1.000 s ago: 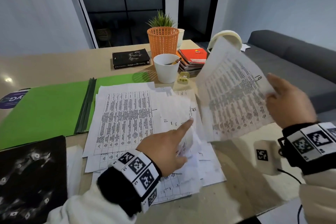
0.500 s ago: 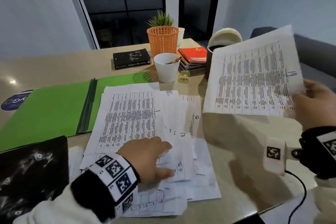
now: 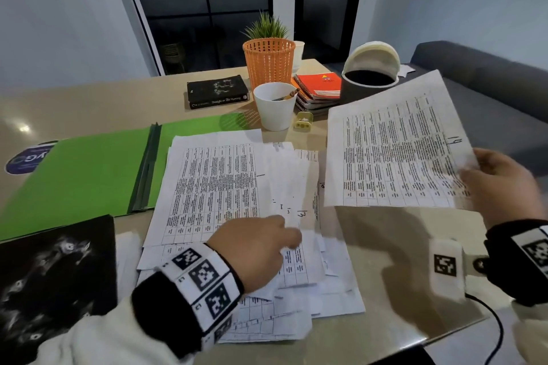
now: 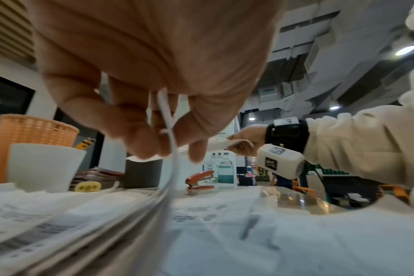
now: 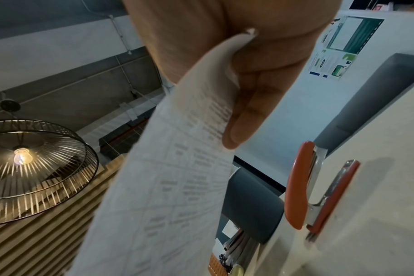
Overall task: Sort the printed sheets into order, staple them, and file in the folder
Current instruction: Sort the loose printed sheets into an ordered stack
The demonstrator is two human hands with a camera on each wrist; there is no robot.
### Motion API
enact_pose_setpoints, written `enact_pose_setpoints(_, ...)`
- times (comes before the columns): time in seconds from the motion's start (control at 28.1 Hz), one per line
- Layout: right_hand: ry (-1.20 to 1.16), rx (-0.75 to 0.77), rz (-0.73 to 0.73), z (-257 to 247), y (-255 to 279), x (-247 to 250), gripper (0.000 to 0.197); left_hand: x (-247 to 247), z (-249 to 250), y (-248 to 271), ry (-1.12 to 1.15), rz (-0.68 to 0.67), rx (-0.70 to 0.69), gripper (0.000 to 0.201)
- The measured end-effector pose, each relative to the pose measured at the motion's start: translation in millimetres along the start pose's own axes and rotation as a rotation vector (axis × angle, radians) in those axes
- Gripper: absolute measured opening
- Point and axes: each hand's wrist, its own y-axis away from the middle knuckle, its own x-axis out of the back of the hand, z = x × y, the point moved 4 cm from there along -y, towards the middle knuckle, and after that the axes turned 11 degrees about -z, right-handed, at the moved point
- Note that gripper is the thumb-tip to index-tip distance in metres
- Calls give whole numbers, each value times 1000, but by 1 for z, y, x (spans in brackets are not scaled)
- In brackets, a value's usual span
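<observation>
A loose pile of printed sheets [image 3: 213, 187] lies spread on the table beside the open green folder [image 3: 83, 175]. My left hand [image 3: 292, 238] rests on the pile. In the left wrist view its thumb and fingers [image 4: 142, 142] pinch the lifted edges of several sheets [image 4: 171, 168]. My right hand [image 3: 474, 169] holds one sheet marked 14 [image 3: 394, 151] by its right edge, raised above the table to the right of the pile. The thumb [image 5: 246, 115] presses on that sheet [image 5: 173, 177]. An orange-red stapler [image 4: 200, 178] sits on the table beyond the pile, also seen as stapler [image 5: 300, 184].
Behind the pile stand a white cup [image 3: 274, 109] holding a pencil, an orange basket [image 3: 268, 62], a black book [image 3: 218, 92], orange notebooks [image 3: 318, 87] and a yellow sharpener [image 3: 303, 121]. A black cover [image 3: 53, 275] lies front left. A grey sofa [image 3: 489, 83] is on the right.
The right hand swung its sheet from upright to nearly flat and carried it rightward. The left hand stopped pointing, drew back and closed its fingers on the pile's sheet edges.
</observation>
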Motion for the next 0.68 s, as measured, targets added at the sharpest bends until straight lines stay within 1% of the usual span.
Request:
enact_pose_setpoints(0.07,6,6,-9,1,0,-3,24,-6,10,-5,-80,-32,-21,24)
enact_pose_setpoints(0.11,9,8,-16,2,0,-4,25,-8,14,-7,-117,-48,-26,26)
enact_pose_setpoints(0.18,15,7,-29,3,0,-5,26,-14,21,-10,-195,-82,-11,38)
enact_pose_setpoints(0.25,26,5,-37,4,1,-6,25,-19,26,-14,-256,-99,13,44)
enact_pose_setpoints(0.39,32,1,-44,3,1,-6,24,-23,29,-19,-320,-84,28,44)
enact_pose_setpoints(0.46,17,2,-31,4,1,-5,24,-22,26,-20,-283,-55,44,36)
enact_pose_setpoints(0.53,10,2,-19,5,0,-3,26,-17,17,-20,-197,-6,73,24)
enact_pose_setpoints(0.57,8,0,-17,5,0,-2,28,-14,12,-18,-158,26,89,22)
enact_pose_setpoints(0.68,-33,-3,-20,5,-2,0,38,-2,-7,-10,-61,113,121,29)
